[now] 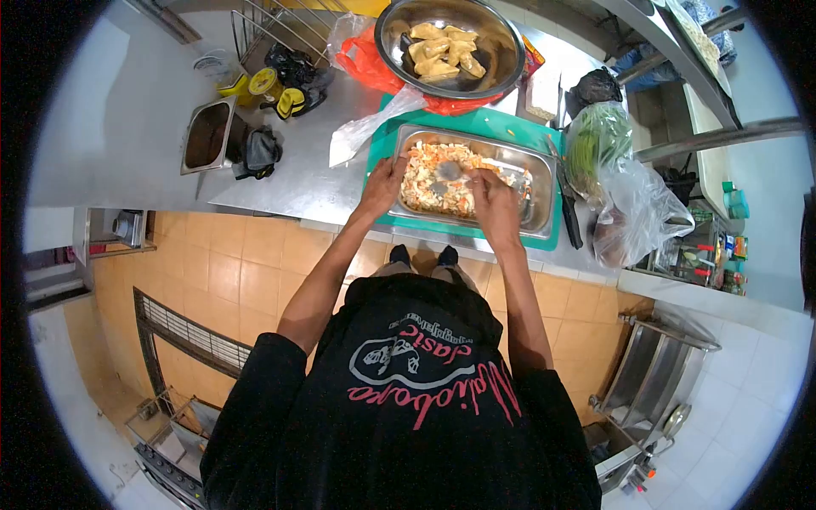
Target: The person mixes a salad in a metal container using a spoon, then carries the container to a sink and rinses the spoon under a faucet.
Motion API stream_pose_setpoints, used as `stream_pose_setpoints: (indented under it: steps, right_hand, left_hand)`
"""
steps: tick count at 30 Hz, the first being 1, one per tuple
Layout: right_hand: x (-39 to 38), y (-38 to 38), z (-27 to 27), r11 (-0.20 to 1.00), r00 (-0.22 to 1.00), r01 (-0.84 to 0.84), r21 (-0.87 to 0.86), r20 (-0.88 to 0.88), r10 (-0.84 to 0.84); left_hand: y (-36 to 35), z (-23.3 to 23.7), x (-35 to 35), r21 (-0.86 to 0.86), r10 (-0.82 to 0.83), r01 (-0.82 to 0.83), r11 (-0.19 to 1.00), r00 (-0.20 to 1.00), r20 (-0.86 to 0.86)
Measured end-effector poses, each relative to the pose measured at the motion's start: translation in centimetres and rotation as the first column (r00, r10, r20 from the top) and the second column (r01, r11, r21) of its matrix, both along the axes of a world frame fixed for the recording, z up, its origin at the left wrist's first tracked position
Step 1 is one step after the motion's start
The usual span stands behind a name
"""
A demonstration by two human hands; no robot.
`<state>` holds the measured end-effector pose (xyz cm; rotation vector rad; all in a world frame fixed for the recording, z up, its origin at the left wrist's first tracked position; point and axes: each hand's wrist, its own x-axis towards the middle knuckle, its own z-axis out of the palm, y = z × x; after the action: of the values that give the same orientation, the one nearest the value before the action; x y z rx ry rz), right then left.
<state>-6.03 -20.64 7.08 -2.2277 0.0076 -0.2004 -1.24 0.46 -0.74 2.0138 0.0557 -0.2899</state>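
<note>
A rectangular metal tray (537, 223) holds a chopped white and orange mix (433, 161) and rests on a green cutting board (381, 155). At its left end, my left hand (384, 185) is closed on the rim. My right hand (497, 208) is over the tray's right half, fingers closed around what looks like a spoon (450, 172); its grey round end lies over the mix, and the handle is mostly hidden by my fingers. Some of the tray's bottom shows on the right.
Behind the tray stands a steel bowl (395, 64) with golden filled pieces (442, 53). A black-handled knife (570, 217) lies along the board's right edge. Bagged greens (600, 140) and a clear plastic bag (637, 217) sit further right. A metal container (194, 157) is at left.
</note>
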Motion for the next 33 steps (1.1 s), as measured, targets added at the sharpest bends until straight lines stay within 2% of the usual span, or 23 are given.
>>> stream_pose_setpoints:
  steps: [1, 4, 5, 7, 9, 11, 12, 13, 14, 15, 16, 17, 18, 19, 21, 23, 26, 31, 33]
  right_hand:
    - [-0.2, 0.7, -0.1, 1.000, 1.000, 0.005, 0.000, -0.002, -0.005]
    - [-0.8, 2.5, -1.6, 0.989, 0.982, -0.138, 0.059, -0.121, 0.144]
    - [-1.1, 1.9, -2.0, 0.990, 0.983, -0.131, 0.057, -0.123, 0.137]
    - [-1.6, 1.1, -0.8, 0.989, 0.988, -0.089, -0.118, -0.139, 0.072]
    - [-1.4, -1.3, -1.0, 0.993, 0.992, -0.060, -0.097, -0.121, 0.048]
    - [-1.8, -3.2, 0.4, 0.997, 0.996, 0.051, 0.052, -0.076, -0.047]
    - [-1.8, -3.9, 0.4, 0.996, 0.997, 0.082, 0.035, 0.008, -0.082]
    - [-2.0, -4.5, 0.2, 0.991, 0.991, 0.130, 0.024, 0.013, -0.130]
    - [-2.3, -4.8, -0.1, 0.995, 0.994, 0.081, -0.066, 0.083, -0.075]
    - [-2.6, -4.9, -0.2, 0.986, 0.990, 0.032, -0.161, 0.144, -0.009]
    - [-2.9, -4.6, 0.2, 0.992, 0.999, 0.007, -0.126, 0.045, -0.001]
    - [-3.1, -4.5, 1.0, 0.991, 0.998, 0.041, -0.129, 0.053, -0.035]
    - [-3.1, -4.5, 1.8, 0.995, 0.998, 0.041, -0.092, 0.058, -0.036]
    - [-3.2, -4.4, 2.3, 0.998, 0.997, 0.039, -0.054, 0.061, -0.036]
    - [-3.2, -4.7, 1.2, 0.993, 0.991, 0.092, -0.079, 0.105, -0.084]
    - [-3.3, -4.7, -0.1, 0.984, 0.989, 0.019, -0.176, 0.146, 0.007]
    - [-3.8, -4.7, 1.4, 0.994, 0.991, 0.059, -0.095, 0.129, -0.046]
    - [-5.0, -4.7, 3.3, 0.994, 0.992, 0.111, 0.023, 0.051, -0.113]
    - [-5.5, -5.1, 3.2, 0.990, 0.987, 0.138, 0.005, 0.077, -0.138]
  left_hand:
    - [0.0, 0.1, 0.1, 0.007, -0.002, 0.003, 1.000, 1.000, -0.030]
    - [-0.1, 0.3, -0.1, 0.012, -0.013, 0.012, 1.000, 1.000, 0.016]
    - [-0.1, 0.4, 0.0, 0.009, -0.019, 0.019, 1.000, 1.000, 0.014]
    - [0.1, 0.7, 0.1, -0.033, -0.023, 0.021, 0.999, 0.997, -0.067]
    - [0.3, -0.1, 0.3, -0.019, -0.010, 0.009, 1.000, 0.999, -0.052]
    - [0.8, -2.0, 0.7, -0.010, -0.033, 0.032, 0.999, 0.999, -0.034]
    - [1.7, -3.5, 0.9, -0.055, -0.044, 0.040, 0.998, 0.995, -0.085]
    - [1.1, -2.9, 1.0, -0.101, -0.066, 0.053, 0.993, 0.988, -0.137]
    - [0.5, -2.2, 0.5, -0.217, -0.034, -0.007, 0.976, 0.982, -0.185]
    - [-0.1, 0.9, -0.2, -0.323, -0.005, -0.076, 0.943, 0.970, -0.242]
    - [-0.5, 2.7, -0.6, -0.278, 0.008, -0.087, 0.957, 0.962, -0.274]
    - [-0.5, 3.7, -0.7, -0.228, 0.029, -0.102, 0.968, 0.953, -0.300]
    - [0.2, 1.3, -0.4, -0.316, -0.008, -0.067, 0.946, 0.973, -0.231]
    - [0.5, 0.4, -0.1, -0.316, -0.034, -0.039, 0.948, 0.974, -0.222]
    - [0.7, -0.5, 0.3, -0.496, -0.065, -0.081, 0.865, 0.961, -0.270]
    - [0.5, -0.3, 0.2, -0.518, -0.086, -0.074, 0.852, 0.957, -0.278]
    - [0.0, 2.1, -0.2, -0.545, -0.076, -0.157, 0.824, 0.922, -0.379]
    - [0.6, 0.8, -0.5, -0.579, -0.059, -0.151, 0.801, 0.943, -0.327]
    - [0.7, 0.6, -0.5, -0.542, -0.027, -0.157, 0.826, 0.949, -0.315]
